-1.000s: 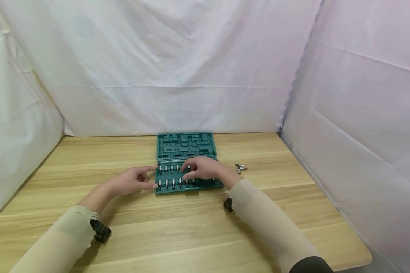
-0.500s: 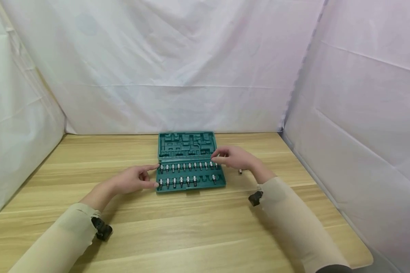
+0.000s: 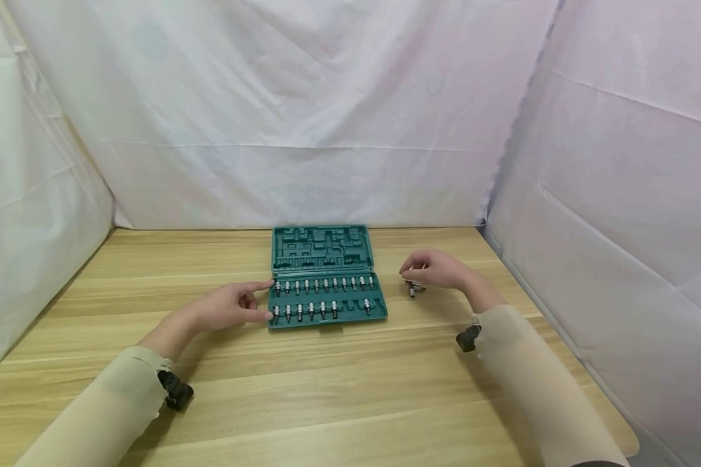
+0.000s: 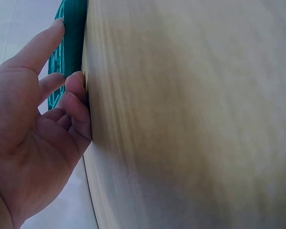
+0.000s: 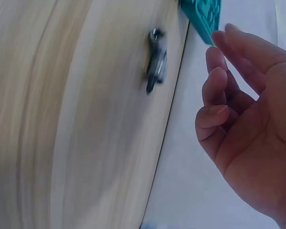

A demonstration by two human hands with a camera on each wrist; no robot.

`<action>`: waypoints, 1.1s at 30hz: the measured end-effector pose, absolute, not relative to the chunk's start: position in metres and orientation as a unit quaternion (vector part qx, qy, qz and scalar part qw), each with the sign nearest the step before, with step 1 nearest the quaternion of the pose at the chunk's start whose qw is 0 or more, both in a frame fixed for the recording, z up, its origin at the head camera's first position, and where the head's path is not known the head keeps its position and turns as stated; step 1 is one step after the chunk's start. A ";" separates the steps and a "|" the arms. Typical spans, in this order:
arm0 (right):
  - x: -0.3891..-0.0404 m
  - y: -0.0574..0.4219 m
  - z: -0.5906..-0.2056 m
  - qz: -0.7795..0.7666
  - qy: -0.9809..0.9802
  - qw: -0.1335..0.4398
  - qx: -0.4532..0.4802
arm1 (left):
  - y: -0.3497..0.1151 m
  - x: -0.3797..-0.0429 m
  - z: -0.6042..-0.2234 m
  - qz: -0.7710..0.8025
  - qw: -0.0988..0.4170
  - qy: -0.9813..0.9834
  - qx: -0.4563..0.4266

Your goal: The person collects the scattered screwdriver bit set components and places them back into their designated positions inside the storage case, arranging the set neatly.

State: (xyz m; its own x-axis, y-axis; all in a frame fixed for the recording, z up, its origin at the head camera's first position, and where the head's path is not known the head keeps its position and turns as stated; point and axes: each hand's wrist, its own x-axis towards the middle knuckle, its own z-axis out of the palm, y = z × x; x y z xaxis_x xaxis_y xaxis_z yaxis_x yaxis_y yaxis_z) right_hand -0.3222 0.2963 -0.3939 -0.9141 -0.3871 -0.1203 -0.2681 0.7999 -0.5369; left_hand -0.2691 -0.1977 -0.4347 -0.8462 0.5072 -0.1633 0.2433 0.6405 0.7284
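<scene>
A green bit socket case point(image 3: 328, 318) lies unfolded on the table, two rows of silver bit sockets point(image 3: 317, 285) in its near half. A gap shows in the near row, toward its right end. My left hand point(image 3: 224, 307) touches the case's left edge with thumb and straight index finger; its other fingers are bent in the left wrist view. Right of the case, my right hand point(image 3: 438, 269) hovers over a few loose bit sockets point(image 3: 412, 292), partly hiding them. In the right wrist view its fingers are loosely bent and hold nothing, with the loose bit sockets point(image 5: 157, 59) apart from them.
The wooden table point(image 3: 304, 402) reaches back to a white cloth wall point(image 3: 304, 130). More white cloth hangs along the left and right sides. The case's lid half point(image 3: 322, 248), with its moulded recesses, lies flat behind the sockets.
My right hand has moved right, from over the case to above the loose bit sockets, uncovering both rows. My left hand has stayed at the case's left edge.
</scene>
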 end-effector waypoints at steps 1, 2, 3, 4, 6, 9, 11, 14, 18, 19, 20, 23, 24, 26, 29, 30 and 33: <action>-0.322 0.300 -0.394 -0.259 0.943 0.113 -0.174 | -0.198 -0.269 -0.434 0.368 0.180 0.888 0.211; -0.321 0.303 -0.395 -0.254 0.945 0.113 -0.174 | -0.198 -0.269 -0.434 0.368 0.180 0.888 0.211; -0.321 0.306 -0.395 -0.246 0.947 0.113 -0.174 | -0.198 -0.268 -0.434 0.368 0.180 0.888 0.210; -0.320 0.309 -0.395 -0.236 0.949 0.113 -0.176 | -0.198 -0.268 -0.434 0.367 0.180 0.888 0.211; -0.320 0.315 -0.396 -0.218 0.953 0.113 -0.180 | -0.197 -0.269 -0.433 0.366 0.179 0.889 0.211; -0.319 0.320 -0.398 -0.203 0.954 0.121 -0.183 | -0.198 -0.269 -0.434 0.365 0.178 0.889 0.211; -0.320 0.322 -0.400 -0.200 0.955 0.125 -0.181 | -0.198 -0.270 -0.434 0.365 0.177 0.890 0.210; -0.320 0.323 -0.401 -0.200 0.955 0.128 -0.176 | -0.198 -0.270 -0.434 0.363 0.175 0.890 0.212; -0.320 0.320 -0.402 -0.193 0.957 0.127 -0.177 | -0.198 -0.269 -0.434 0.361 0.175 0.891 0.214; -0.320 0.320 -0.403 -0.191 0.957 0.127 -0.178 | -0.198 -0.269 -0.434 0.362 0.175 0.890 0.213; -0.320 0.319 -0.403 -0.190 0.957 0.128 -0.179 | -0.198 -0.268 -0.434 0.363 0.175 0.890 0.213; -0.319 0.319 -0.405 -0.188 0.958 0.130 -0.174 | -0.197 -0.268 -0.433 0.365 0.175 0.889 0.213; -0.318 0.319 -0.405 -0.188 0.958 0.130 -0.173 | -0.197 -0.267 -0.433 0.365 0.175 0.889 0.213; -0.318 0.320 -0.406 -0.189 0.958 0.129 -0.171 | -0.197 -0.267 -0.434 0.364 0.176 0.889 0.213; -0.317 0.323 -0.408 -0.191 0.958 0.127 -0.172 | -0.198 -0.268 -0.434 0.363 0.175 0.890 0.213; -0.317 0.324 -0.408 -0.192 0.958 0.127 -0.172 | -0.198 -0.268 -0.435 0.363 0.174 0.890 0.213; -0.316 0.327 -0.409 -0.193 0.957 0.127 -0.173 | -0.198 -0.269 -0.435 0.362 0.172 0.891 0.213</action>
State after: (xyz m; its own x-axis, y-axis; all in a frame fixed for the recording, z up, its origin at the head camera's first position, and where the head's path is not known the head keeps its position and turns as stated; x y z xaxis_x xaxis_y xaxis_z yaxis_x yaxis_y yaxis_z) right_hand -0.3157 0.3266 -0.4092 -0.9075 -0.3810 -0.1767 -0.2825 0.8651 -0.4144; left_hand -0.2690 -0.1980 -0.4355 -0.8503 0.5037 -0.1527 0.2542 0.6470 0.7188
